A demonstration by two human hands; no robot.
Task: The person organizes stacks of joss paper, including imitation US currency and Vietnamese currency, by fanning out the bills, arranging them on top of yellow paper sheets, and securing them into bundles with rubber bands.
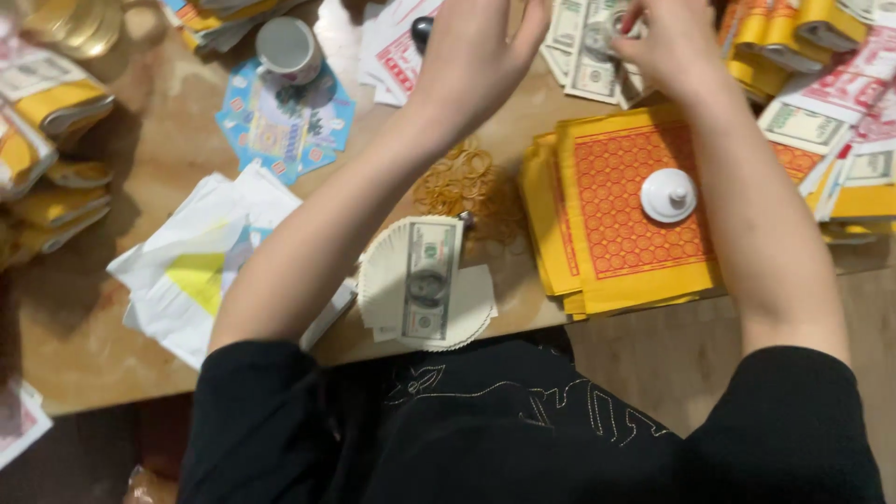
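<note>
Both hands work at far side of desk (131, 177). Right hand (672, 42) fingers closed on banknote bundle (597, 47); left hand (476, 56) beside it, grip cannot tell. Risk: forearm sweep likely scatters near fanned notes (425, 285) or rubber bands (462, 182).

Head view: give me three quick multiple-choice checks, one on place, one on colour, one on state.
1. Where is the white knob?
A on the orange sheets
B in the cup
C on the fanned notes

2. What colour are the rubber bands?
A blue
B yellow-brown
C white

3. How do the notes near the table edge lie?
A rolled
B fanned out
C crumpled

Answers: 1 A, the knob rests mid-sheet. 2 B, the loose loops look tan-yellow. 3 B, they spread in a round fan.
</note>
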